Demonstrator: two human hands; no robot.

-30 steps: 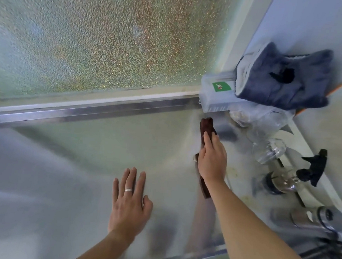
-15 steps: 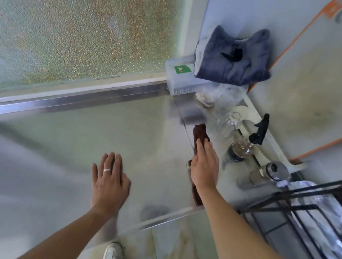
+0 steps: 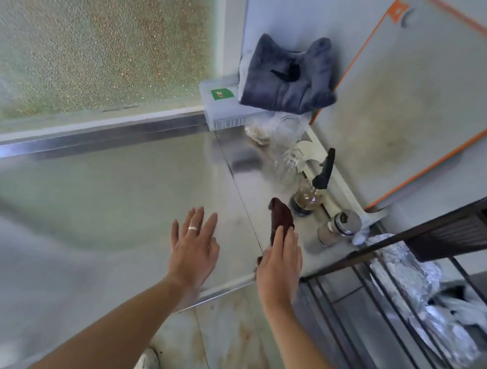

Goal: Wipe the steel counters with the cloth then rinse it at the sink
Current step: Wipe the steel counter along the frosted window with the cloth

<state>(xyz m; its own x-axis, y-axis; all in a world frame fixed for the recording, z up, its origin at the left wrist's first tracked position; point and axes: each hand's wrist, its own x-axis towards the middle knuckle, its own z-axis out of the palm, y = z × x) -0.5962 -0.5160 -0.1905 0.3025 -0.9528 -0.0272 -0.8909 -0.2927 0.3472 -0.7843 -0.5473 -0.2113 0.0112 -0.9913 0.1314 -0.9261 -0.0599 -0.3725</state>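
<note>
Your right hand (image 3: pixel 279 261) presses flat, fingers straight, on the near end of the dark red cloth (image 3: pixel 281 216), which runs lengthwise away from you along the steel counter (image 3: pixel 138 182); your left hand (image 3: pixel 193 245) rests open beside it, farther from the cloth

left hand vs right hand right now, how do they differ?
The left hand lies flat on the bare steel counter; the right hand presses the dark red cloth. The left hand wears a ring; the right shows none. Both have straight fingers, palms down.
</note>
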